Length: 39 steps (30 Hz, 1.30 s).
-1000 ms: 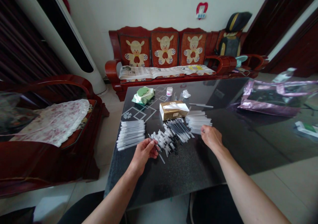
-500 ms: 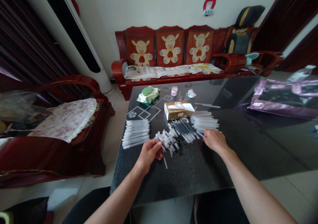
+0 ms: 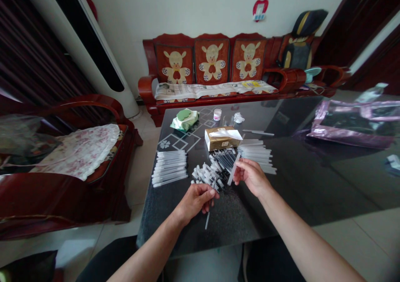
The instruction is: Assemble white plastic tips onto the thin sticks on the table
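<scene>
Head view: the left hand point(image 3: 201, 198) is over the near part of the dark tabletop point(image 3: 237, 228), its fingers pinched narrow on a thin pen refill point(image 3: 207, 220). The refill slants, its pale end sticking out below the hand toward the person. The right hand point(image 3: 251, 178) is just beside it, a little farther forward, with its fingers closed narrowly around a frosted tube point(image 3: 233, 170), which tilts with its upper end leaning right. The tube and the refill are apart.

Just beyond the left hand lies a jumbled pile of caps point(image 3: 204, 173), white and black. Touching or nearly touching that pile, a bundle of dark refills point(image 3: 225, 159) lies partly behind the held tube. Past the right hand is a stack of loose tubes point(image 3: 259, 155), laid side by side. At the left edge, a neat row of pens point(image 3: 170, 167) lies with dark ends facing right.

A gold tissue box point(image 3: 222, 140) stands just behind the dark refills. Farther back are a green pack of wipes point(image 3: 185, 119), a small jar point(image 3: 217, 115) and a crumpled tissue point(image 3: 238, 118). A purple-edged bag point(image 3: 353, 123) is well to the right.
</scene>
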Tool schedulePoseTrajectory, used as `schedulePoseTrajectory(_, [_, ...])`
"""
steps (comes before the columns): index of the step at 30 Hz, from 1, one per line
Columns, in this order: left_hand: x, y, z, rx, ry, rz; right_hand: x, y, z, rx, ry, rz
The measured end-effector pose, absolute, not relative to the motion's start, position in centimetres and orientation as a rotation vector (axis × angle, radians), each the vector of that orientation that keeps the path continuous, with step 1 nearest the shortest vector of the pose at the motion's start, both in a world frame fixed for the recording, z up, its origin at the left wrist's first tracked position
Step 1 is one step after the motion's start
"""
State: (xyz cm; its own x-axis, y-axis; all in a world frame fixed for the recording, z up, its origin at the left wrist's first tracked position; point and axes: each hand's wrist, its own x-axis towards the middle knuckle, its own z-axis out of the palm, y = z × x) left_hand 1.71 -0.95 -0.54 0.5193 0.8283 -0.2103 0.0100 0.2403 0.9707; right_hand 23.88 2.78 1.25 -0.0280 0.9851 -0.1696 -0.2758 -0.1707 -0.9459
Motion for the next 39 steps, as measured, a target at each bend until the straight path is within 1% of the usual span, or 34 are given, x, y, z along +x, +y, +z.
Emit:
schedulePoseTrajectory(9, [1.9,-1.4,0.2,1.225,0.806,0.561,23.0,2.9,0.5,-1.082,-0.868,1.468])
schedulePoseTrajectory(17, [2.0,-1.4,-0.1,1.210,0.825,0.581,22.2,2.5,0.3,-1.084,-0.917,1.545])
schedulePoseTrajectory(25, [2.5,-1.6,-0.4,0.945,0.902,0.712,20.6,1.7,-0.4,-1.091,-0.855,1.692])
schedulePoseTrajectory(30, [2.6,-1.6,-0.3,0.779,0.797,0.716,20.6,1.8,-0.6,-1.108,-0.807,1.759])
schedulePoseTrajectory(36, [3.0,-1.9,-0.5,0.768,0.795,0.708,19.5,0.9,-0.8,-1.111,-0.935,1.877])
schedulePoseTrajectory(39, [3.0,-1.9,-0.5,0.715,0.760,0.707,19.3,0.7,-0.6,-1.144,-1.036,1.886])
